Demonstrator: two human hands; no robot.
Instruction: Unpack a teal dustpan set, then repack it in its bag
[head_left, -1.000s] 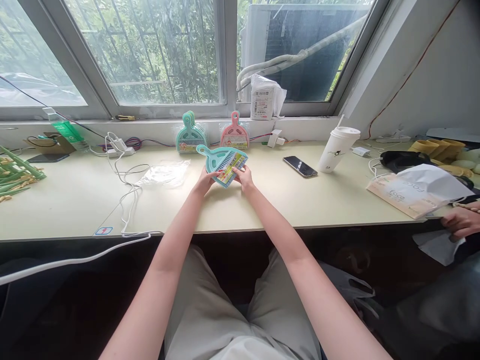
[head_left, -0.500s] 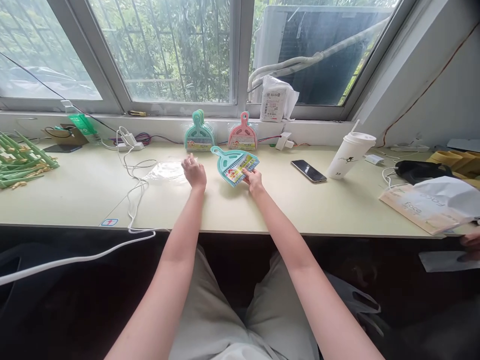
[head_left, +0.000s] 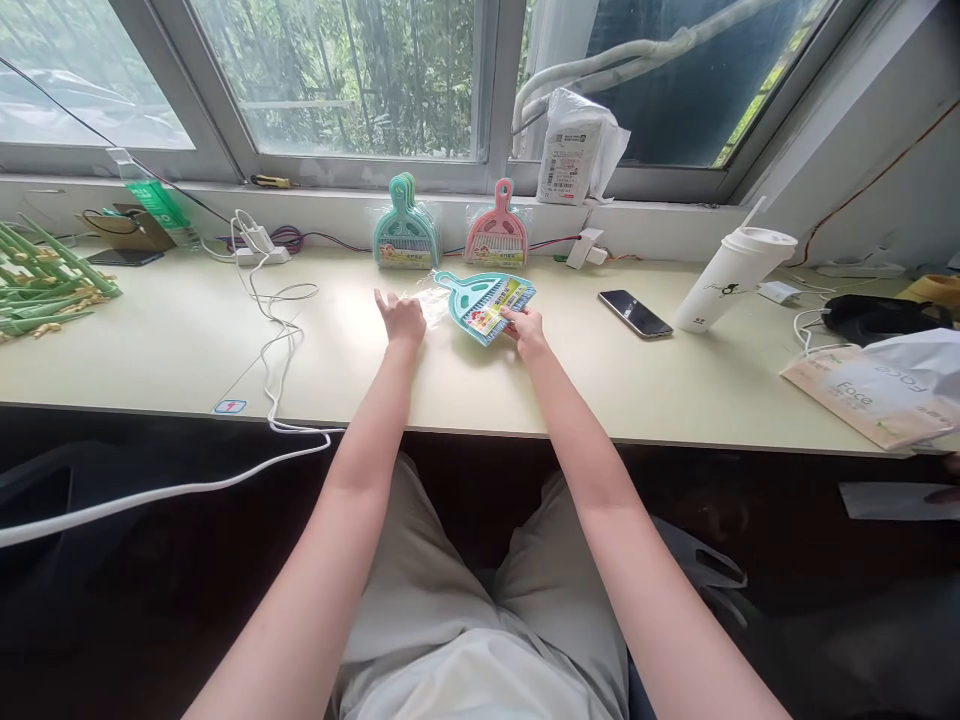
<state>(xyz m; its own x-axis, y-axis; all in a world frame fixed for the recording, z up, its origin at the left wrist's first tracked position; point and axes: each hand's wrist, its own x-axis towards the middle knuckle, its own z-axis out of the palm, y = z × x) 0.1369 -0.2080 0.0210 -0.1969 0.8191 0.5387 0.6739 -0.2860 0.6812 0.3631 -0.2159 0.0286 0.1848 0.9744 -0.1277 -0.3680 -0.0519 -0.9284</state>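
Observation:
A mint-green mini dustpan and brush set (head_left: 491,305) with a colourful label is tilted above the desk, its handle pointing away to the left. My right hand (head_left: 525,330) grips the lower right edge of this set. Just left of it, my left hand (head_left: 403,318) is closed in a pinch on a clear plastic bag (head_left: 433,293), one or two fingers raised. The bag trails between that hand and the dustpan, partly hidden. Behind, a stack of wrapped green dustpan sets (head_left: 405,225) and a wrapped pink dustpan set (head_left: 498,228) lean against the sill.
A phone (head_left: 635,313) and a white cup with a straw (head_left: 731,280) stand to the right, beyond which lies a tissue pack (head_left: 862,390). White cables (head_left: 277,350) run over the desk's left part. Green stalks (head_left: 49,280) lie far left.
The clear plastic bag has gone from the desk left of my left hand to its right side, by the dustpan. My right hand still holds the set. The view has tilted down slightly.

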